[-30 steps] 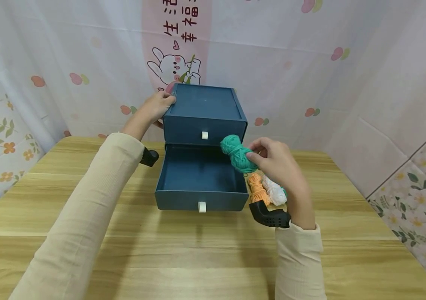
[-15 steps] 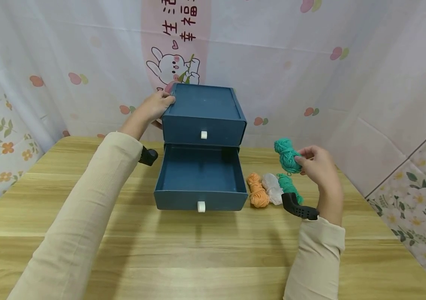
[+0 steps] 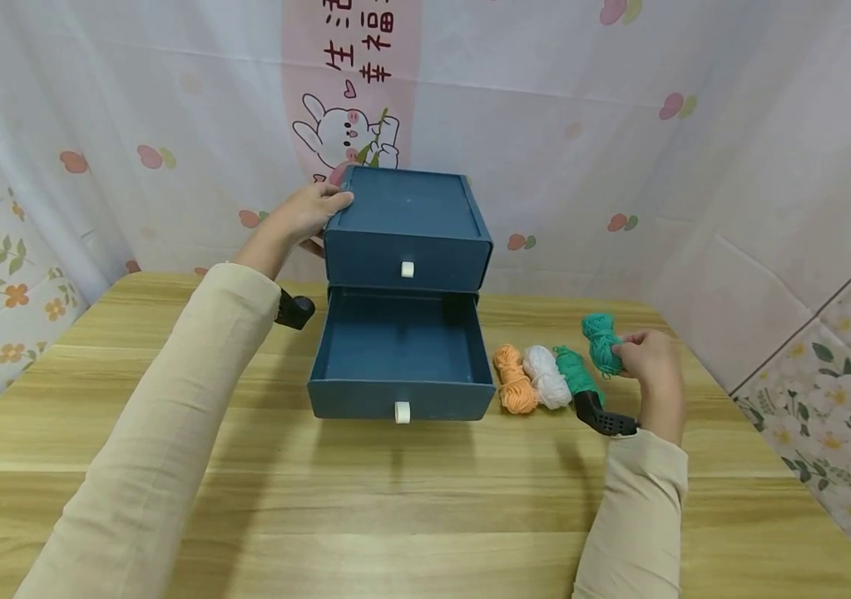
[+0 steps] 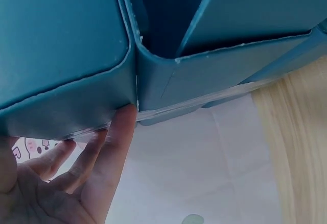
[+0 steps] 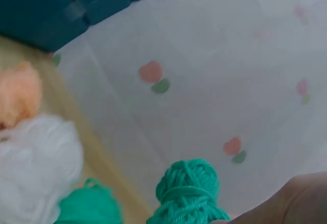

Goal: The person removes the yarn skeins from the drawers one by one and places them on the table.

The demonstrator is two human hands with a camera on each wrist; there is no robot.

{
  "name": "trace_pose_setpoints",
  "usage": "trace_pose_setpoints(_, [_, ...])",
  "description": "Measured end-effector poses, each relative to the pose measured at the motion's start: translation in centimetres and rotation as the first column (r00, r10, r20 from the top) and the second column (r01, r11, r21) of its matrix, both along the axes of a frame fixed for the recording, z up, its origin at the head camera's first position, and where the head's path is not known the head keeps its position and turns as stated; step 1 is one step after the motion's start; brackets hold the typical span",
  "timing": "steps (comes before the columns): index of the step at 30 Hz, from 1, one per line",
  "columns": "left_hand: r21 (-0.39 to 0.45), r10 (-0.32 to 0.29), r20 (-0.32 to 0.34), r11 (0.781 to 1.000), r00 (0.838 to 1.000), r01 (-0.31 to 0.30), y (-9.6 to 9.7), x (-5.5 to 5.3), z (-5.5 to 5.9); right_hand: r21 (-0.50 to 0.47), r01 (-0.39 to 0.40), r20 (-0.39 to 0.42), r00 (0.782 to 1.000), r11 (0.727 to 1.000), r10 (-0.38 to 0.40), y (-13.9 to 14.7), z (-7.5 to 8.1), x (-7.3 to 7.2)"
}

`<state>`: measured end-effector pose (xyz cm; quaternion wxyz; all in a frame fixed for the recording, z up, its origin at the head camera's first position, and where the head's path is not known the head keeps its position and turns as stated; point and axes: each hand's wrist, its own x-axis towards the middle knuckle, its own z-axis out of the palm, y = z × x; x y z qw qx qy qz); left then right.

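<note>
My right hand (image 3: 651, 362) pinches a bundle of green yarn (image 3: 601, 344) by its lower end, at the right of the row of yarn. In the right wrist view this bundle (image 5: 188, 193) shows wound strands and a band round its middle. With its thumb over the top edge and straight fingers against the side, my left hand (image 3: 298, 218) rests on a blue two-drawer cabinet (image 3: 408, 200). The left wrist view shows those fingers (image 4: 110, 152) touching the side wall. The lower drawer (image 3: 395, 341) is pulled out and has nothing in it; the upper drawer (image 3: 373, 262) is closed.
Orange yarn (image 3: 515, 380), white yarn (image 3: 547, 377) and a second green bundle (image 3: 575, 368) lie side by side on the wooden table (image 3: 425, 507), right of the drawer. A patterned curtain (image 3: 545, 166) hangs behind the cabinet.
My right hand has carried the green yarn rightward from over the drawer, then lowered it beside the other bundles. The left hand and cabinet have stayed put.
</note>
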<state>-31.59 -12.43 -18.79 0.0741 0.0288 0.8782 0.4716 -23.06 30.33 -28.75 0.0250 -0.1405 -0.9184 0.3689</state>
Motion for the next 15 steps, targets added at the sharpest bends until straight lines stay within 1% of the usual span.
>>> trace_pose_setpoints(3, [0.017, -0.008, 0.01, 1.0, 1.0, 0.008, -0.1, 0.0, 0.1, 0.023, -0.007, 0.019, 1.0, 1.0, 0.007, 0.5, -0.7, -0.3])
trace_pose_setpoints(5, [0.019, -0.022, 0.015, 1.0, 1.0, 0.022, -0.2, 0.0, 0.1, 0.02, -0.003, 0.038, 0.999, 1.0, 0.002, 0.7, -1.2, -0.5])
trace_pose_setpoints(8, [0.012, -0.05, 0.019, 0.999, 0.999, 0.05, -0.5, 0.0, -0.1, 0.017, -0.022, 0.101, 0.995, 1.0, 0.02, 0.9, -1.8, -0.6])
trace_pose_setpoints(11, [0.026, -0.074, 0.023, 0.997, 0.997, 0.073, -0.7, 0.0, -0.3, 0.007, -0.038, 0.167, 0.985, 0.999, 0.036, 0.9, -2.2, -0.7])
trace_pose_setpoints(15, [0.047, -0.084, 0.034, 0.996, 0.996, 0.082, -1.0, 0.0, -0.5, -0.001, -0.058, 0.204, 0.977, 0.998, 0.057, 0.9, -2.4, -0.9])
